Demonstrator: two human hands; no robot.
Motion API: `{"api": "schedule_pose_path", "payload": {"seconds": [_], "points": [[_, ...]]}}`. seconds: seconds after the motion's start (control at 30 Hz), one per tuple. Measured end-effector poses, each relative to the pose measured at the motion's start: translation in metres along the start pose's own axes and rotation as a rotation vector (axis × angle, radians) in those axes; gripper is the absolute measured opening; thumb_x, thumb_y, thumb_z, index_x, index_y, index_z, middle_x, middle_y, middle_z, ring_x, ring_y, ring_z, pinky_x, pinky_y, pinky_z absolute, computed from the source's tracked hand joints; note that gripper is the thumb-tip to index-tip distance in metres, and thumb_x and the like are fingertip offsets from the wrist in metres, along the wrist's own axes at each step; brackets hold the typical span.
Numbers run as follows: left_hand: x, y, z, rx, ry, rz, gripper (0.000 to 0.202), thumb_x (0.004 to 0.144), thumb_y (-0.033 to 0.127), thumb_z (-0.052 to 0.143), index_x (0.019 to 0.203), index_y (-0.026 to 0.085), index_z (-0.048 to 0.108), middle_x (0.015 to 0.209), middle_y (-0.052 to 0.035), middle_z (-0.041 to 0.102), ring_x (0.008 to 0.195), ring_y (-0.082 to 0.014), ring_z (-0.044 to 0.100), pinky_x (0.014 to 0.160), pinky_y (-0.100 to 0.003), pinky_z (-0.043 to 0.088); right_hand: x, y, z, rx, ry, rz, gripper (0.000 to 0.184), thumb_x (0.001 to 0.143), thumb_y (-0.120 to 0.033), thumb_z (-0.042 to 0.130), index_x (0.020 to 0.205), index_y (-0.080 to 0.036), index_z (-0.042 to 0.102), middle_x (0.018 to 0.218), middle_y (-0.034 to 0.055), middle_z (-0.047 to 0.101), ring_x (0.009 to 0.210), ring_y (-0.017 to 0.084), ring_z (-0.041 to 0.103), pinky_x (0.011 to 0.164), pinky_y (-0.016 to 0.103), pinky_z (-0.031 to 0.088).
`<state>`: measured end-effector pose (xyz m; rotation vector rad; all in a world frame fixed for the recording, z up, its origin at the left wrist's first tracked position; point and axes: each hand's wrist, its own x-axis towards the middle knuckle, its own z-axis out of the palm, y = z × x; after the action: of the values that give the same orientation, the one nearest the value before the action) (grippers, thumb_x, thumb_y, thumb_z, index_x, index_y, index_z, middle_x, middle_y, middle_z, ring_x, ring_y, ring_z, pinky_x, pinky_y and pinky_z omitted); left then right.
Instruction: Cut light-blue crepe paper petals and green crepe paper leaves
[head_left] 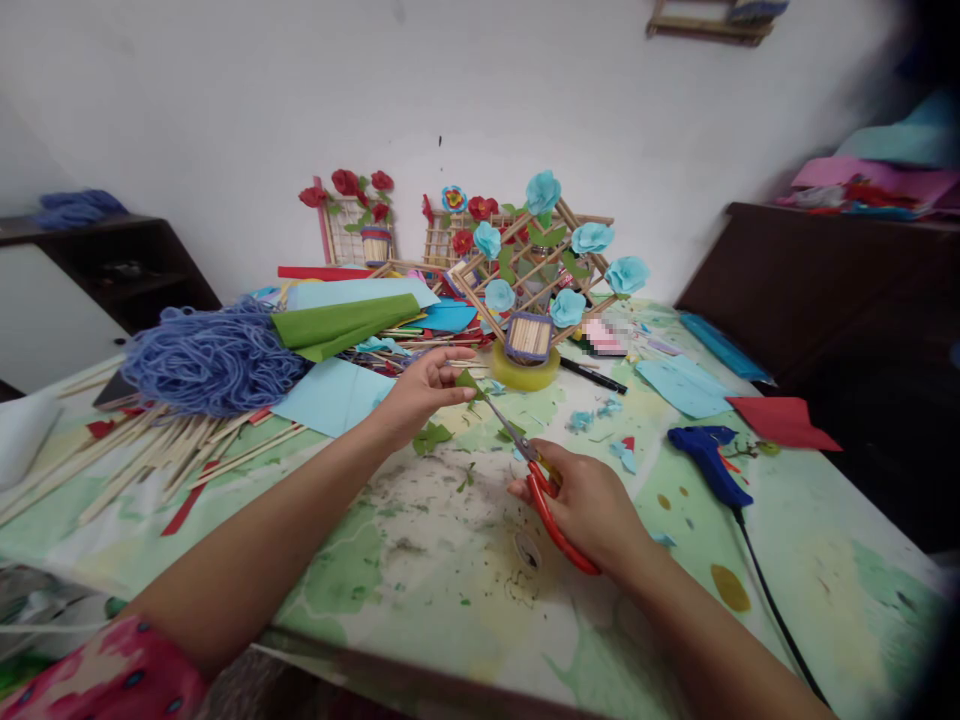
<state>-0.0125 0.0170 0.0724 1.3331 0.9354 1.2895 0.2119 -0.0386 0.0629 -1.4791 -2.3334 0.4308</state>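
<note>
Between its thumb and fingers, my left hand (427, 393) pinches a small piece of green paper (469, 384). My right hand (589, 500) grips red-handled scissors (541, 490), whose blades point up and left to the edge of that green piece. Below the left hand, cut green paper pieces (432, 437) lie on the table. Behind both hands, a lattice of sticks (536, 285) with light blue paper flowers (591, 238) leans upright, a yellow tape roll (525, 368) at its base.
A blue glue gun (712, 465) with its cord lies at right, beside red paper (784, 423). At left are purple yarn (217, 355), thin sticks (142, 460) and rolled green paper (349, 325). A black pen (594, 376) lies behind the scissors. Stick frames with red flowers (345, 183) stand against the wall.
</note>
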Motion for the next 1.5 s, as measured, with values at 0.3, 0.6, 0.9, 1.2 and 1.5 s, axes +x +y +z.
{"api": "schedule_pose_path", "payload": {"seconds": [0.3,0.6,0.9,1.2,1.5], "points": [[-0.0018,0.0,0.0046,-0.017,-0.043,-0.061,0.057,0.059,0.018,0.074,0.111,0.015,0.053,0.072,0.0005,0.06,0.066,-0.0109,0.056,0.063,-0.023,0.041,0.0006,-0.0012,0.0005,-0.011,-0.006,0.009,0.039,0.079,-0.056,0.046,0.102,-0.026,0.058,0.058,-0.0016,0.059,0.054,0.016,0.052,0.05,0.023,0.025],[-0.0019,0.0004,0.0038,-0.035,-0.064,-0.068,0.056,0.06,0.017,0.073,0.111,0.015,0.051,0.072,0.001,0.061,0.066,-0.0107,0.056,0.065,-0.023,0.041,-0.0003,0.0002,0.0015,0.017,-0.013,0.007,0.036,0.08,-0.056,0.045,0.097,-0.027,0.057,0.056,-0.0031,0.055,0.053,0.015,0.049,0.05,0.022,0.025],[-0.0019,-0.0002,0.004,-0.03,-0.052,-0.059,0.055,0.061,0.016,0.073,0.112,0.016,0.052,0.072,0.0018,0.059,0.066,-0.0095,0.054,0.063,-0.022,0.039,0.0013,-0.0002,0.0013,0.033,-0.012,0.005,0.03,0.081,-0.051,0.046,0.092,-0.026,0.058,0.055,-0.0027,0.054,0.052,0.015,0.047,0.05,0.023,0.026],[-0.0001,-0.0013,0.0027,-0.078,-0.01,-0.019,0.048,0.061,0.015,0.073,0.105,0.016,0.054,0.074,0.0025,0.059,0.062,-0.0062,0.052,0.064,-0.019,0.039,0.0004,0.0006,0.0011,0.003,-0.001,0.017,0.032,0.081,-0.052,0.045,0.097,-0.028,0.057,0.052,-0.0038,0.052,0.051,0.015,0.048,0.049,0.023,0.025],[-0.0021,-0.0031,0.0035,-0.04,-0.087,-0.076,0.056,0.061,0.015,0.072,0.113,0.016,0.051,0.072,0.0009,0.061,0.068,-0.0116,0.058,0.067,-0.025,0.042,0.0005,0.0013,0.0016,-0.019,0.003,0.006,0.036,0.078,-0.057,0.048,0.098,-0.028,0.057,0.055,-0.0036,0.056,0.054,0.016,0.051,0.05,0.023,0.025]]}}
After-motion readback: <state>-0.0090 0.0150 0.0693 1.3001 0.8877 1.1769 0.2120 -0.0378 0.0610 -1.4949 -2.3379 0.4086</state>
